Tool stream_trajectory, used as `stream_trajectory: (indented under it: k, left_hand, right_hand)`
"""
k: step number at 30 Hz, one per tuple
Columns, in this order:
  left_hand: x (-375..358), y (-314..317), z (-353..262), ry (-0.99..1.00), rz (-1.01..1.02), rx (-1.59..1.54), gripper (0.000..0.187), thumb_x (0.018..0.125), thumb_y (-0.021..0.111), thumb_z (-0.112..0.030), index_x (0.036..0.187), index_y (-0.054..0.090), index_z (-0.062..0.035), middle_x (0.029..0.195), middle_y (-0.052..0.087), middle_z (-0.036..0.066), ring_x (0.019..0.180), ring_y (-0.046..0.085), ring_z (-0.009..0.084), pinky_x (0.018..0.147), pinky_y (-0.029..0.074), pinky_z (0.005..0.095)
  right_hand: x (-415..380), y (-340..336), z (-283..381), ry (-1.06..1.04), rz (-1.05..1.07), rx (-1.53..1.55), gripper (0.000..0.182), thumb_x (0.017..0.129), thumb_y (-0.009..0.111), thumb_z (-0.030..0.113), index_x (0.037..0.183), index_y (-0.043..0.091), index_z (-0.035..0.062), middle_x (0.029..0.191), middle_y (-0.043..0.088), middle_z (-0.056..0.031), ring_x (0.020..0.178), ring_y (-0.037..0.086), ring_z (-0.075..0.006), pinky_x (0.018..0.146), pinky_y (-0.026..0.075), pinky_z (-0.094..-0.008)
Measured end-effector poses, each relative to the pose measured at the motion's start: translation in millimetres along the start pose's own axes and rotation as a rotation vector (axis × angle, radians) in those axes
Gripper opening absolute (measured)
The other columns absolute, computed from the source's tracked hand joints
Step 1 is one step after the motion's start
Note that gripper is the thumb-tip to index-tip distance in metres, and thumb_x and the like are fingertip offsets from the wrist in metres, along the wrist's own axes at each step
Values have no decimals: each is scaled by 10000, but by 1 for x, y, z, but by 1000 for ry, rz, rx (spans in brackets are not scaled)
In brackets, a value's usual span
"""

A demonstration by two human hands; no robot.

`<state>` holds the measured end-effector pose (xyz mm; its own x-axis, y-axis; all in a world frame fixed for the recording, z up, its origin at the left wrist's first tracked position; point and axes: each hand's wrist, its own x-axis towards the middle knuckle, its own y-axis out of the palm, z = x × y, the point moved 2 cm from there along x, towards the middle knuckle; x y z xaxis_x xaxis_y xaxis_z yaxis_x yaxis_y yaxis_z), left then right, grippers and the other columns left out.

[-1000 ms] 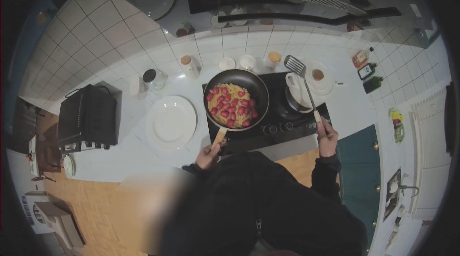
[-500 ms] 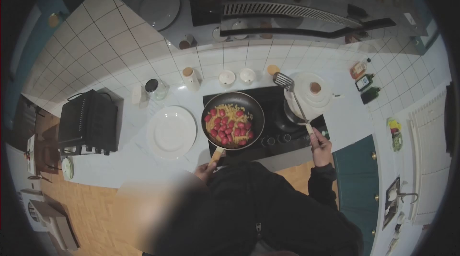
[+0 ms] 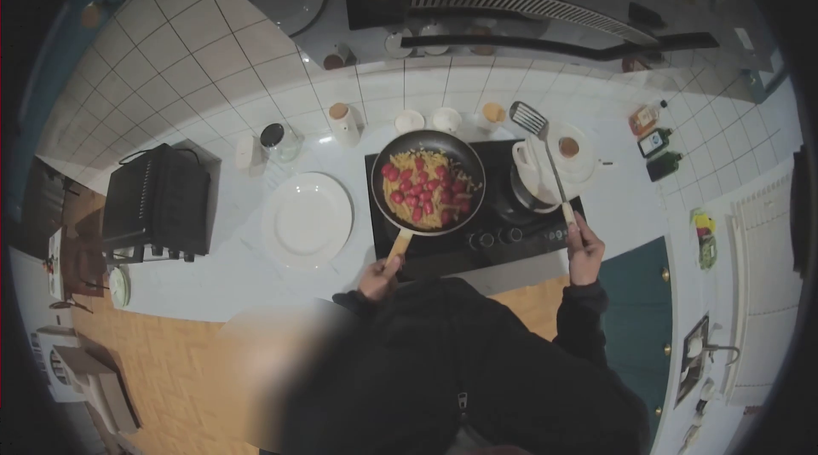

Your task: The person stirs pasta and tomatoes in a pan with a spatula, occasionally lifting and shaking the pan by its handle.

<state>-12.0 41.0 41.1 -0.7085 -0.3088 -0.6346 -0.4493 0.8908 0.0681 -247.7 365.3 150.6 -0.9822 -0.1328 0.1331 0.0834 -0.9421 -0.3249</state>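
Note:
My left hand (image 3: 378,278) is closed round the wooden handle of a black frying pan (image 3: 468,167) over the left part of the black cooktop (image 3: 503,242). Red pieces (image 3: 417,191) lie among small yellow pieces in the pan. My right hand (image 3: 584,250) grips the light handle of a slotted spatula (image 3: 530,118), its dark head raised at the far end, above a white lidded pot (image 3: 532,169) on the right of the cooktop. A white plate (image 3: 308,221) rests on the counter to the left of the pan.
A black oven (image 3: 158,204) stands at the left. Behind the cooktop are a dark-lidded glass jar (image 3: 280,141), a cork-topped canister (image 3: 344,124) and white containers (image 3: 446,120). Several bottles (image 3: 654,144) stand at the back right, and a range hood (image 3: 545,20) hangs above.
The pan has moved back and slightly right with my left hand on its handle, and its contents have shifted. My right hand and the spatula are slightly further right and back.

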Motion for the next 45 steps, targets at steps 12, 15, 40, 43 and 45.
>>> stream_trajectory:
  k: [12,15,40,43,45]
  left_hand:
    - [48,3,25,26,13,-48,405,927,530,-521,844,519,-124,534,352,-18,404,347,81,351,300,249]
    - [61,6,32,61,14,-64,373,951,499,-484,795,458,-147,531,308,-40,397,297,66,331,258,246]
    - [46,12,23,-122,-75,-17,460,934,419,-524,998,552,-88,704,539,72,580,532,171,519,445,298]
    - [52,14,35,-106,-76,-48,486,923,432,-548,993,567,-86,702,542,70,570,532,174,499,439,302]
    - [53,13,36,-107,-62,-69,476,927,433,-548,999,549,-91,712,526,62,584,519,170,519,440,306]
  right_hand:
    - [-18,22,-23,-62,113,-23,357,946,623,290,1224,659,68,785,607,1,629,439,-98,558,374,-263]
    - [-20,27,-16,-99,241,21,342,950,624,259,1208,663,39,780,574,-21,668,444,-142,611,402,-303]
    - [29,53,73,-299,727,-616,286,977,549,177,1209,661,53,971,706,-121,714,626,-219,725,490,-311]
    - [56,57,99,-33,909,-649,307,1003,494,201,1219,653,51,803,673,-110,572,533,-165,637,447,-301]
    - [73,68,109,26,1008,-665,321,1003,485,232,1206,657,52,677,646,-93,489,442,-137,549,393,-292]
